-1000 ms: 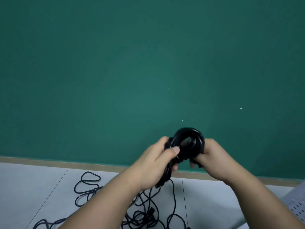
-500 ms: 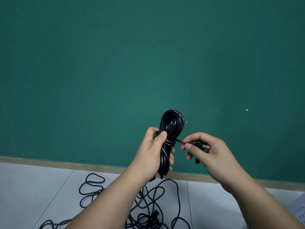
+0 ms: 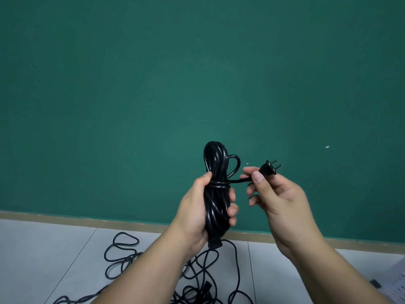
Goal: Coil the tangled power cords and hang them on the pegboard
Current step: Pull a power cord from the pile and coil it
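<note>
The coil [image 3: 215,195], a black cord wound into a long, narrow bundle, stood upright in the air in front of the wall [image 3: 153,95], above the floor. Two or so turns of the same cord were wrapped crosswise round its middle. A small loop [image 3: 234,165] projected from its upper right side. A black end piece [image 3: 214,242] protruded below the bundle.

From the wrap, a short run of cord led right to the plug [image 3: 267,169]. The two metal prongs [image 3: 276,163] pointed up and to the right.

The left hand [image 3: 195,209] grasped the lower half of the coil. Its fingers [image 3: 232,210] were curled round the right side, and its thumb lay along the left side up to the wrap.

The right hand [image 3: 280,196] pinched the cord just behind the plug body between thumb [image 3: 258,177] and forefinger. The remaining fingers were loosely curled and held nothing.

Below both forearms, the tangled cords [image 3: 122,253] lay in loose loops on the floor [image 3: 39,255], which was of light grey tiles. A tan baseboard [image 3: 87,221] ran along the foot of the green wall.

The pegboard [image 3: 394,279], a white perforated panel, appeared in the lower right corner, well apart from the coil. A small dark item [image 3: 374,283] sat on it; what it was could not be determined.
</note>
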Demonstrator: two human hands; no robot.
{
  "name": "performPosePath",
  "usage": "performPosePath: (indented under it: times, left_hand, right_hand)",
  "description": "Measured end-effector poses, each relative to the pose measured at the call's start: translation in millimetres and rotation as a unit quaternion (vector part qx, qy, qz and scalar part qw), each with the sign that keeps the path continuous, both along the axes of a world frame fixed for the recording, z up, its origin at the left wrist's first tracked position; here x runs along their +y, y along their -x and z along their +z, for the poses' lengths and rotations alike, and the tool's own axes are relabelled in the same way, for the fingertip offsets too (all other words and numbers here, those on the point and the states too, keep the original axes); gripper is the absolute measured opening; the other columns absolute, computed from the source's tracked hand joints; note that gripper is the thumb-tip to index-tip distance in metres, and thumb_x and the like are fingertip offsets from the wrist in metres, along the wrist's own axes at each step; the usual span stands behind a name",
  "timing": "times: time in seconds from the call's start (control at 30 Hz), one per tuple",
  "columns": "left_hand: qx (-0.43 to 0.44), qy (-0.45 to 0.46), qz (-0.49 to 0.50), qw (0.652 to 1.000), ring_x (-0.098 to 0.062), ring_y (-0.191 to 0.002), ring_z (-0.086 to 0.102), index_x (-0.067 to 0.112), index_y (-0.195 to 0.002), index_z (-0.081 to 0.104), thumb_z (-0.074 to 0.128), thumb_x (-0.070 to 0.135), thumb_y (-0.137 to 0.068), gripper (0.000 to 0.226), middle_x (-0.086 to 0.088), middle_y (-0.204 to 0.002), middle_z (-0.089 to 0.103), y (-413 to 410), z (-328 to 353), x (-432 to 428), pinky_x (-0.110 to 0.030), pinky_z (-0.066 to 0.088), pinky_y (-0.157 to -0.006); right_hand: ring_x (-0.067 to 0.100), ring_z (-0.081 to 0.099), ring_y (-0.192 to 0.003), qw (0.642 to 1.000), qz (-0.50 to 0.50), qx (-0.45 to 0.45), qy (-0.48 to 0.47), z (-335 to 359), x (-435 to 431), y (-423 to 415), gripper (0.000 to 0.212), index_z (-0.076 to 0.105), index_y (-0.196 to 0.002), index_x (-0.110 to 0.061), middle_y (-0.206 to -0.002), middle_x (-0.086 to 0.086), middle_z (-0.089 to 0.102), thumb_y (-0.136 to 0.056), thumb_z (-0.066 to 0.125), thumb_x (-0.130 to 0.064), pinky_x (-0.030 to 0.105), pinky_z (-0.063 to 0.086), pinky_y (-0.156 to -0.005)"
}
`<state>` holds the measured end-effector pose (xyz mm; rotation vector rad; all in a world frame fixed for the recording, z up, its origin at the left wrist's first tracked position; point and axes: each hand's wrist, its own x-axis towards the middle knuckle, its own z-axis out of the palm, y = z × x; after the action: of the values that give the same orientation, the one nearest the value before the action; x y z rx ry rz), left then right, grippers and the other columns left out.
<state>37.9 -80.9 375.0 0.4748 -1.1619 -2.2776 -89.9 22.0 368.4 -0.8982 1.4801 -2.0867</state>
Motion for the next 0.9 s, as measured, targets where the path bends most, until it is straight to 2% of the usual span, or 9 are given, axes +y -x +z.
performPosePath:
  times: [0.17, 0.3, 0.4, 0.5, 0.6, 0.67, 0.73, 0.8, 0.9]
  left_hand:
    - [0.003, -0.015, -0.010, 1.000, -0.026, -0.057, 0.048, 0.005, -0.107, 0.057, 0.041, 0.046, -0.107, 0.043, -0.016, -0.085, 0.058, 2, 0, 5, -0.032, 0.042, -0.052]
    - [-0.004, 0.008, -0.021, 1.000, -0.026, -0.058, 0.050, 0.008, -0.111, 0.051, 0.040, 0.044, -0.108, 0.037, -0.016, -0.083, 0.058, 3, -1, 6, -0.033, 0.043, -0.052]
    - [0.006, 0.062, -0.038, 0.997, -0.027, -0.058, 0.052, 0.012, -0.112, 0.045, 0.045, 0.039, -0.109, 0.027, -0.020, -0.082, 0.057, 1, -2, 5, -0.034, 0.045, -0.054]
    - [-0.034, 0.168, -0.056, 0.984, -0.026, -0.059, 0.054, 0.010, -0.122, 0.042, 0.053, 0.039, -0.101, 0.037, -0.018, -0.080, 0.060, -1, -7, 3, -0.037, 0.048, -0.056]
    - [-0.105, 0.312, -0.059, 0.942, -0.023, -0.063, 0.060, 0.021, -0.124, 0.046, 0.060, 0.043, -0.097, 0.037, -0.001, -0.078, 0.068, -4, -15, 2, -0.040, 0.051, -0.064]
    - [-0.185, 0.448, -0.038, 0.874, -0.011, -0.070, 0.065, 0.035, -0.120, 0.051, 0.061, 0.054, -0.096, 0.032, 0.013, -0.083, 0.071, -6, -20, 1, -0.037, 0.053, -0.072]
    - [-0.250, 0.545, -0.015, 0.800, -0.003, -0.065, 0.058, 0.042, -0.116, 0.053, 0.057, 0.062, -0.097, 0.028, 0.017, -0.080, 0.067, -8, -23, 1, -0.033, 0.047, -0.065]
    - [-0.276, 0.563, 0.003, 0.779, -0.004, -0.062, 0.054, 0.041, -0.113, 0.054, 0.053, 0.063, -0.099, 0.026, 0.016, -0.073, 0.063, -8, -23, -1, -0.033, 0.044, -0.060]
    - [-0.283, 0.560, 0.023, 0.779, -0.012, -0.068, 0.062, 0.041, -0.109, 0.053, 0.049, 0.063, -0.100, 0.024, 0.010, -0.074, 0.065, -6, -24, -4, -0.039, 0.054, -0.065]
  right_hand:
    - [0.019, 0.052, -0.064, 0.996, -0.073, -0.009, 0.056, 5, -4, -18, 0.020, 0.067, -0.093, -0.007, -0.095, 0.015, 0.076, -0.094, 0.075, -0.025, 0.028, 0.050, -0.065]
    - [0.018, 0.059, -0.067, 0.995, -0.079, -0.006, 0.058, 5, -5, -20, 0.019, 0.063, -0.099, -0.006, -0.091, 0.011, 0.074, -0.100, 0.068, -0.024, 0.025, 0.054, -0.062]
    - [0.017, 0.069, -0.077, 0.989, -0.063, -0.122, 0.056, 1, -7, -6, 0.017, 0.063, -0.100, -0.009, -0.093, 0.006, 0.074, -0.103, 0.065, -0.025, 0.024, 0.059, -0.067]
    - [0.018, 0.073, -0.085, 0.979, -0.012, -0.199, 0.034, -1, -5, 17, 0.015, 0.068, -0.097, -0.010, -0.100, 0.010, 0.074, -0.101, 0.066, -0.024, 0.025, 0.062, -0.073]
    - [0.017, 0.069, -0.092, 0.980, 0.007, -0.198, 0.022, 4, -2, 32, 0.020, 0.075, -0.109, -0.012, -0.111, 0.010, 0.075, -0.099, 0.066, -0.027, 0.028, 0.062, -0.078]
    - [0.013, 0.063, -0.090, 0.982, -0.019, -0.186, 0.037, 11, 1, 37, 0.023, 0.078, -0.110, -0.016, -0.110, 0.004, 0.077, -0.095, 0.068, -0.030, 0.024, 0.054, -0.080]
    - [0.008, 0.057, -0.081, 0.984, -0.040, -0.165, 0.060, 17, 5, 39, 0.019, 0.075, -0.110, -0.018, -0.105, 0.000, 0.078, -0.098, 0.067, -0.029, 0.022, 0.042, -0.068]
    - [0.008, 0.054, -0.077, 0.988, -0.045, -0.134, 0.069, 21, 8, 38, 0.017, 0.074, -0.112, -0.018, -0.104, 0.001, 0.078, -0.101, 0.065, -0.028, 0.022, 0.036, -0.062]
    - [0.009, 0.054, -0.078, 0.990, -0.033, -0.119, 0.070, 24, 9, 33, 0.021, 0.075, -0.115, -0.017, -0.105, 0.002, 0.077, -0.102, 0.064, -0.029, 0.024, 0.037, -0.064]
